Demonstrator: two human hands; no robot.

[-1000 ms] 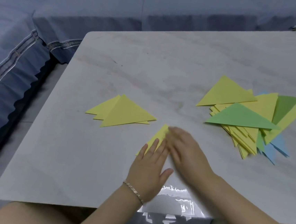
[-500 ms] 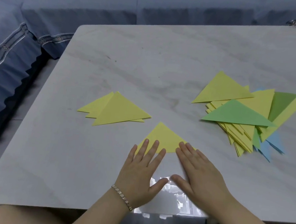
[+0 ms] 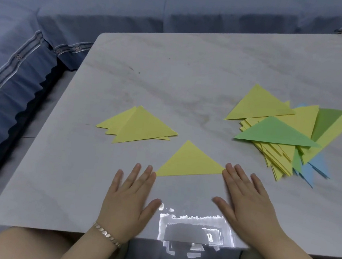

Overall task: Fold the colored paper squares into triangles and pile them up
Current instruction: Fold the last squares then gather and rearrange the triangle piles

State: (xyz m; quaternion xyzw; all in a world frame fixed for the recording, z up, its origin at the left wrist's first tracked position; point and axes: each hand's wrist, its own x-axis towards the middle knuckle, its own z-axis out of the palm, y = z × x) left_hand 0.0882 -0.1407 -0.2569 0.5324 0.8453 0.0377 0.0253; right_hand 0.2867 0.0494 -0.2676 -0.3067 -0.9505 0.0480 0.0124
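- Counter [image 3: 192,68]: pale, marble-patterned top with a rounded corner at the far left. A bright reflection sits at its near edge, between the two wrists.
- Folded yellow triangle [image 3: 190,162]: lies flat on the counter just ahead of the hands. Its long edge faces the person and its apex points away.
- Left hand [image 3: 127,196]: palm down on the counter, fingers straight and slightly spread. The grip is slack and holds nothing. Its forefinger tip is at the triangle's left corner; whether they touch cannot be told.
- Right hand [image 3: 246,201]: palm down, fingers straight, thumb out to the side. The grip has hold of nothing. Its forefinger tip is at the triangle's right corner, and contact is again unclear. The hand is slightly blurred.
- Small pile [image 3: 143,126]: a few yellow triangles overlapping and not squared up, on the counter left of centre. It is near the single triangle but apart from it.
- Large heap [image 3: 292,120]: loosely fanned paper at the right of the counter, mostly yellow. A green triangle [image 3: 274,133] lies on top, and blue pieces [image 3: 312,166] stick out at the near right. It lies apart from the right hand.
- Bracelet [image 3: 107,232]: a band of silver links on the left wrist.
- Sofa [image 3: 94,7]: blue upholstery runs around the far and left sides of the counter.
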